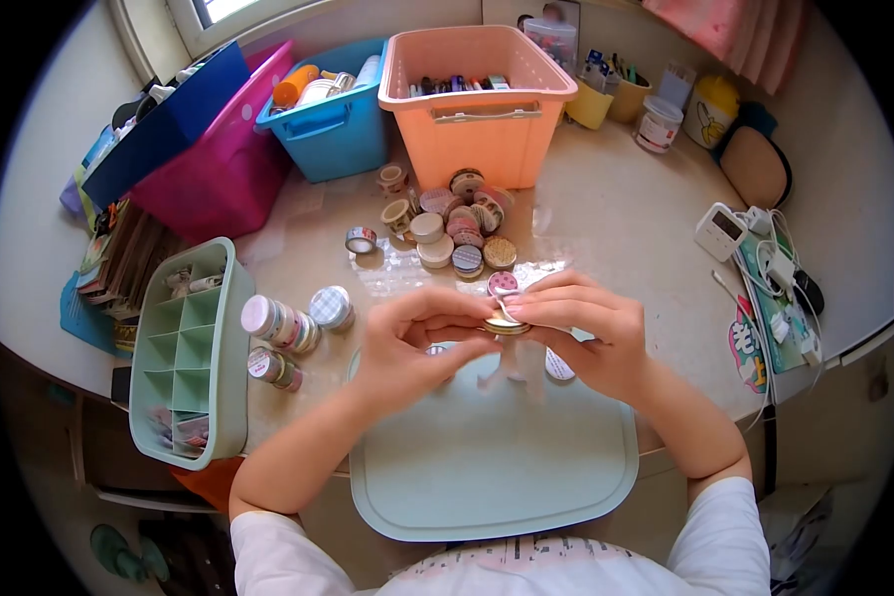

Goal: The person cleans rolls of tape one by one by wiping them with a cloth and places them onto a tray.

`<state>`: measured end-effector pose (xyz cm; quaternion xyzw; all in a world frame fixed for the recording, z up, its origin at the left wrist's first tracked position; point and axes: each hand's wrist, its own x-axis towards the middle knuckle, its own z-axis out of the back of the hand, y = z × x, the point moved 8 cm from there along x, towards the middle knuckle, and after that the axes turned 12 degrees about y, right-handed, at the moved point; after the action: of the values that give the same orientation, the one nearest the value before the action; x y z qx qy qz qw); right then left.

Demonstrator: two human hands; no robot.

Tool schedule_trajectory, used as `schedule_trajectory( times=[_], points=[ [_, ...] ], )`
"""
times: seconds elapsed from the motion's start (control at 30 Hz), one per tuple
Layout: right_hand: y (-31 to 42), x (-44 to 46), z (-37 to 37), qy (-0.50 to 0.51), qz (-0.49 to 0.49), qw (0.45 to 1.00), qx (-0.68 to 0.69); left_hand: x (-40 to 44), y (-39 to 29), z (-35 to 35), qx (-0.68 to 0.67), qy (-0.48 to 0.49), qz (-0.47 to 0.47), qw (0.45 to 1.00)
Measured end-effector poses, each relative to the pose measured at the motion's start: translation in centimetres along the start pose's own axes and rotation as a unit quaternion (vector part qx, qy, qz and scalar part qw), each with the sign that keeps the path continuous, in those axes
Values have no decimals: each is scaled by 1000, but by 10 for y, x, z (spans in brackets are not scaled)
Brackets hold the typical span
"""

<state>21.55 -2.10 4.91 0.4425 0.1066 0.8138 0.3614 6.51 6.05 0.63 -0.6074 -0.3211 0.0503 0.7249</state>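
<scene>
Above the far edge of the pale green lid [492, 467], my left hand [422, 343] pinches a small round tape roll [507, 323] from the left. My right hand [586, 333] has its fingers closed on the roll's right side and on a whitish strip at its top. Thin translucent strips hang below the roll. Just beyond my fingers lies a roll with a pink dotted face [502, 282]. A white round piece [558, 365] is partly hidden under my right hand.
Many tape rolls [464, 230] are heaped ahead, before an orange bin [477, 129]. Stacked rolls [280, 324] and a green divided box [233, 368] stand left. A blue bin [338, 144] and magenta bin [219, 169] are behind. Cables and a white device [720, 231] lie right.
</scene>
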Motion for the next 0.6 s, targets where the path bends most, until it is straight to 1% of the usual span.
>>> schedule_trajectory(
  times=[0.07,0.13,0.23,0.37,0.43,0.47,0.53,0.57,0.6],
  points=[
    [1,-1,1,-13,-7,1000,21,-1,-3,0,16,3,-7,1000],
    [-5,-6,2,-51,-17,998,44,-2,-8,1,48,8,-20,999],
    [-3,-9,4,-68,7,997,22,-2,-15,-1,77,-8,-6,997],
    [4,-8,1,-66,12,998,5,-5,-13,0,80,-16,-12,997],
    [15,-5,-2,-46,37,998,-33,-6,-24,1,155,-39,-74,984],
    [16,-5,-3,-45,37,998,-32,-5,-26,2,155,-40,-74,984],
    [18,-6,-7,-38,33,998,-38,-3,-41,-3,301,-14,-117,946],
    [17,-6,-6,-39,33,998,-38,-3,-41,-3,302,-13,-117,946],
    [10,-8,-3,-49,14,999,14,-4,-39,-4,280,-6,-111,954]
  ],
)
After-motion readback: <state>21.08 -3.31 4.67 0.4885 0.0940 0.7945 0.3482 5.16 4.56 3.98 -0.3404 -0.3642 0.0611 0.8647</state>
